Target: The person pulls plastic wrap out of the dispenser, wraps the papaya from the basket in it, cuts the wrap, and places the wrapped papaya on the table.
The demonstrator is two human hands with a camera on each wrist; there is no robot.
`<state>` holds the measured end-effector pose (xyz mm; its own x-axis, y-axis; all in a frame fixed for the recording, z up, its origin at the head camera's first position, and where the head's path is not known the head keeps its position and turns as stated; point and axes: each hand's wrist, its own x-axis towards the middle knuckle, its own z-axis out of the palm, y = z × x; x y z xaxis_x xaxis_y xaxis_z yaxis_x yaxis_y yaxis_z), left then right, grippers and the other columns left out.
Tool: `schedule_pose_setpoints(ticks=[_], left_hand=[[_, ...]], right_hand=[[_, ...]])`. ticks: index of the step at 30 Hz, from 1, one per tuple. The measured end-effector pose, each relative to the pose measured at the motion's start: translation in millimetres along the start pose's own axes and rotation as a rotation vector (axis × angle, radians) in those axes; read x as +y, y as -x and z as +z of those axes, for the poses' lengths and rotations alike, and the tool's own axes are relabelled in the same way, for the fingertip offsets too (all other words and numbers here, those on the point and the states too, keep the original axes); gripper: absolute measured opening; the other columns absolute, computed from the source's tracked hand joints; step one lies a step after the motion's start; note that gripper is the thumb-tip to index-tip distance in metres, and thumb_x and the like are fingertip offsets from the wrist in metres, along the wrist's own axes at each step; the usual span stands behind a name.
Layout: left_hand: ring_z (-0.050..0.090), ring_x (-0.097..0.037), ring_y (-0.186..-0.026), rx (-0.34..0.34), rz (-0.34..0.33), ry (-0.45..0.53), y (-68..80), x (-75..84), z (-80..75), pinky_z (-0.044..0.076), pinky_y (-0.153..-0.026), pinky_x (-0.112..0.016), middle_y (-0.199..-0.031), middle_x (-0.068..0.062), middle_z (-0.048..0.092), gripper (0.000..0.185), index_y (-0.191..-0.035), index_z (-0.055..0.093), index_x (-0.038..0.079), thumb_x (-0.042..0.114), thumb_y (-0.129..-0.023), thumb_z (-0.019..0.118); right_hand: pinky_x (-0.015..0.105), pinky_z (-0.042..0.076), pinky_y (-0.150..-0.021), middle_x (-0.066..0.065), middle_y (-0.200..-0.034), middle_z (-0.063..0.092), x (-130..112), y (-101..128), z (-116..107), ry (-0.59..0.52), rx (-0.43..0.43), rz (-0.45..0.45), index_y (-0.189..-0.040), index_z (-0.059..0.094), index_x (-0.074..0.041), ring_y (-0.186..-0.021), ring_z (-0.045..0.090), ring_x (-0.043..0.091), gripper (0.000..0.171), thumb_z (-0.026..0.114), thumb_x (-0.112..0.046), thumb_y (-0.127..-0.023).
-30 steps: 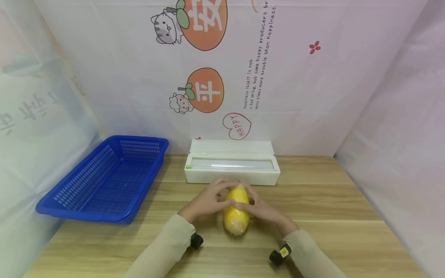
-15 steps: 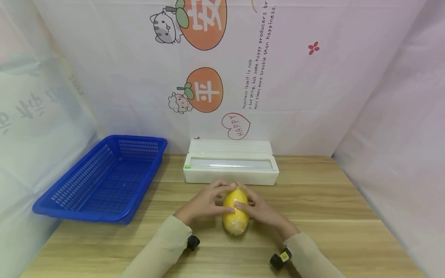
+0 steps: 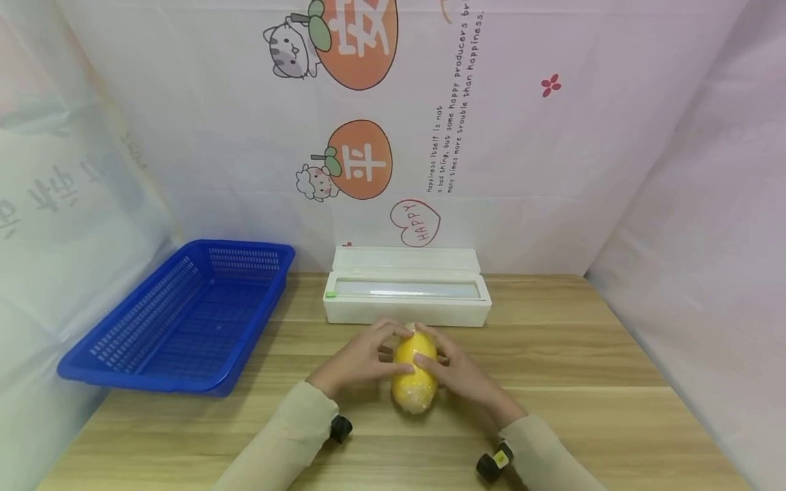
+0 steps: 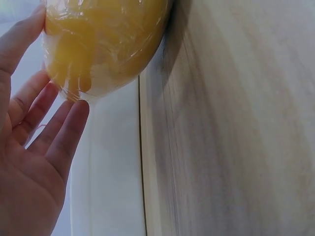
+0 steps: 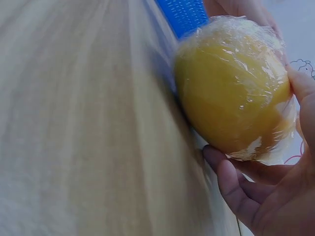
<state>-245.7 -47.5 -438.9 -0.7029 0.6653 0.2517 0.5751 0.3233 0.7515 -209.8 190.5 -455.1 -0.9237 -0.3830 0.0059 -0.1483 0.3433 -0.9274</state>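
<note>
A: Head view first, biggest to smallest. What is lying around the yellow fruit (image 3: 415,374)?

B: The wooden table (image 3: 583,382) is carrying everything, and its bare boards are stretching wide to the right of the fruit, out to where the curtain is hanging at the table's edge. To the left of the fruit, well apart, the blue basket (image 3: 178,320) is sitting with its near rim close to the table's left edge. Just behind the fruit, the white wrap dispenser (image 3: 406,293) is lying with its lid open, and only a narrow strip of board is showing between them.

A: And the fruit itself?

B: It is lying on the table, wrapped in clear film, its long axis pointing away from the person.

A: How are the hands sitting on it?

B: The left hand (image 3: 362,358) is cupping the fruit's left flank and the right hand (image 3: 457,368) its right flank, fingers curling over the far end, so both are grasping it. In the left wrist view, the fingers (image 4: 59,135) are lying fairly straight beside the film's bunched end.
</note>
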Motion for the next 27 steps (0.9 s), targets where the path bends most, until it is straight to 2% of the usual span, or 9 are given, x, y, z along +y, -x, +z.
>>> schedule_pose_setpoints(ticks=[8,16,21,27], left_hand=[[0.053,-0.017,-0.124,-0.005,-0.016,0.003,1.7,-1.7,-2.9,0.051,-0.092,-0.024,-0.140,0.000,0.048,0.056,-0.135,0.057,0.012,0.037,-0.090,0.076],[0.051,-0.016,-0.128,-0.020,-0.011,-0.010,2.7,-2.4,-4.8,0.050,-0.093,-0.024,-0.141,0.001,0.049,0.055,-0.138,0.056,0.010,0.038,-0.093,0.073],[0.052,-0.018,-0.127,-0.019,-0.018,-0.031,3.9,-9.1,-4.3,0.051,-0.093,-0.025,-0.141,0.001,0.049,0.058,-0.139,0.055,0.010,0.043,-0.094,0.070],[0.052,-0.015,-0.125,-0.018,-0.049,-0.084,6.1,-12.3,-5.5,0.051,-0.094,-0.028,-0.138,0.005,0.050,0.066,-0.148,0.048,0.018,0.051,-0.094,0.066]], right_hand=[[0.043,0.057,-0.083,0.013,-0.151,0.041,-5,0,5,-0.006,0.033,0.021,-0.152,0.037,-0.041,-0.125,0.051,0.040,0.058,0.061,-0.046,-0.099],[0.048,0.054,-0.084,0.006,-0.146,0.050,-1,-6,9,0.231,0.102,-0.010,-0.150,0.040,-0.043,-0.115,0.058,0.030,0.055,0.051,-0.059,-0.098],[0.051,0.053,-0.084,0.007,-0.148,0.049,-1,-8,11,0.232,0.092,-0.006,-0.151,0.040,-0.040,-0.116,0.057,0.032,0.056,0.049,-0.060,-0.099],[0.063,0.049,-0.091,0.009,-0.153,0.043,-1,-8,12,0.219,0.082,-0.007,-0.158,0.027,-0.037,-0.122,0.054,0.039,0.066,0.048,-0.059,-0.100]])
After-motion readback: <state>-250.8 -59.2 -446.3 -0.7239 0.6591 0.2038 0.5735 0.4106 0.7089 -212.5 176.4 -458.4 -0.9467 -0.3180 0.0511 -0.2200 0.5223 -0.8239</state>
